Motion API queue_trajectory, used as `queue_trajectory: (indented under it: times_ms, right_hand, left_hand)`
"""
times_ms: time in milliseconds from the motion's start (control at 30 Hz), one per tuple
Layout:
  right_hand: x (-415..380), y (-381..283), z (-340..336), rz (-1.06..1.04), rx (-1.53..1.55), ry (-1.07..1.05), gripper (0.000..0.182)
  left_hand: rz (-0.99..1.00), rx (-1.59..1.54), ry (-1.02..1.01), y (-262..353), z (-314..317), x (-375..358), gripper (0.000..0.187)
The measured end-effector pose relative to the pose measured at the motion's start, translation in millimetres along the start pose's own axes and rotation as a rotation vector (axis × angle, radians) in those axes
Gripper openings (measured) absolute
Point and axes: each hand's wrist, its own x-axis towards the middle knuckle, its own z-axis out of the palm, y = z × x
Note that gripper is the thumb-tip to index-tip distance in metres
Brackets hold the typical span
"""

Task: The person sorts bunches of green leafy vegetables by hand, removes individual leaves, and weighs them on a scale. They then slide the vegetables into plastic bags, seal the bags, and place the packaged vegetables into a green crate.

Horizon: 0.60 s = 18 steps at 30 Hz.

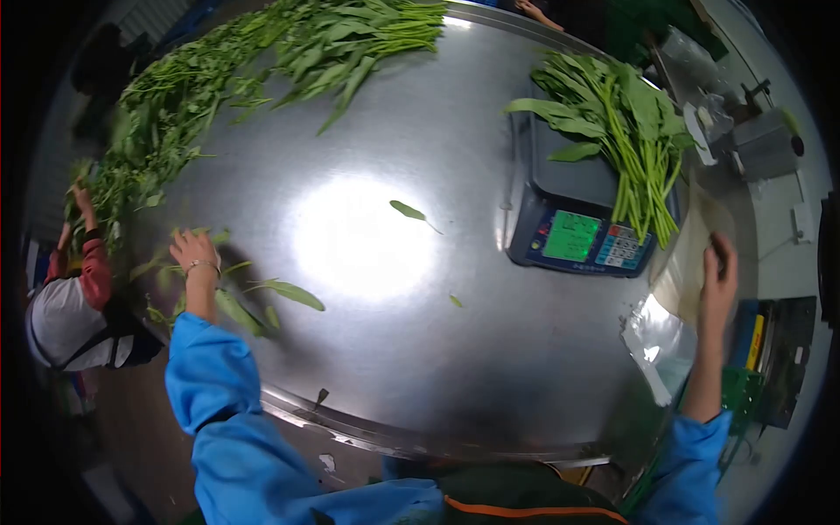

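My left hand [194,251], a bracelet at its wrist, lies palm down over loose green leaves [234,308] at the left of the metal table, fingers spread. My right hand [719,269] is at the right edge beside clear plastic bags [658,337]; its fingers are slightly bent and apart, and I see nothing in them. A bundle of leafy green stems [623,131] rests on a digital scale [560,188], whose green display is lit. The bundle hangs over part of the keypad. Single leaves [408,210] lie near the table's middle.
Heaps of leafy greens [175,114] and longer-stemmed greens [359,44] cover the table's far left. A co-worker in a white and red top [70,319] handles greens there. Another person's hand [535,12] shows at the far edge. A green crate [742,394] stands right.
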Motion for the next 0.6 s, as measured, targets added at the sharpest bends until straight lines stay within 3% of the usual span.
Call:
queue_trajectory:
  times_ms: [67, 133, 167, 200, 267, 300, 333, 367, 400, 433, 467, 500, 533, 600]
  right_hand:
    - [-48, 51, -2, 0.205, 0.074, 0.049, 0.033]
    - [-102, 121, 5, 0.415, 0.147, 0.128, 0.03]
    - [-119, 118, 4, 0.53, 0.111, 0.054, 0.028]
    - [-134, 104, 13, 0.647, 0.086, -0.027, 0.027]
    - [-152, 69, 7, 0.416, -0.036, -0.168, 0.027]
    - [-160, 65, -11, 0.425, -0.041, -0.154, 0.027]
    - [-168, 62, -28, 0.175, -0.184, -0.306, 0.026]
    - [-175, 62, -43, -0.079, -0.316, -0.454, 0.026]
    - [-182, 66, -60, -0.069, -0.305, -0.44, 0.026]
    - [-186, 75, -82, -0.061, -0.361, -0.426, 0.028]
    - [-187, 88, -100, -0.055, -0.418, -0.415, 0.03]
    - [-183, 105, -112, 0.197, -0.38, -0.35, 0.035]
    - [-177, 124, -117, 0.444, -0.332, -0.287, 0.04]
    - [-145, 161, -100, 0.161, -0.549, -0.167, 0.06]
  left_hand:
    - [0.187, -0.437, 0.449, 52, -65, -9, 0.044]
    - [0.638, -1.174, 0.616, 143, -137, -78, 0.061]
    - [0.861, -1.245, 0.651, 184, -165, -141, 0.069]
    - [1.235, -1.05, 0.338, 203, -194, -198, 0.071]
    - [1.346, -0.995, 0.368, 231, -180, -208, 0.066]
    - [1.42, -0.934, 0.376, 247, -167, -207, 0.06]
    - [1.485, -0.87, 0.38, 253, -157, -201, 0.055]
    - [1.105, -0.314, 0.095, 250, -153, -137, 0.039]
    - [0.505, -0.647, -0.212, 227, -100, -53, 0.028]
    - [0.502, -0.019, -0.56, 159, -141, -24, 0.023]
    - [0.102, -0.082, -0.256, 97, -181, -41, 0.018]
    - [-0.112, 0.048, -0.088, 68, -159, -33, 0.02]
    - [-0.121, 0.056, -0.081, 55, -129, -17, 0.02]
    - [0.148, -0.149, 0.314, 64, -66, 9, 0.026]
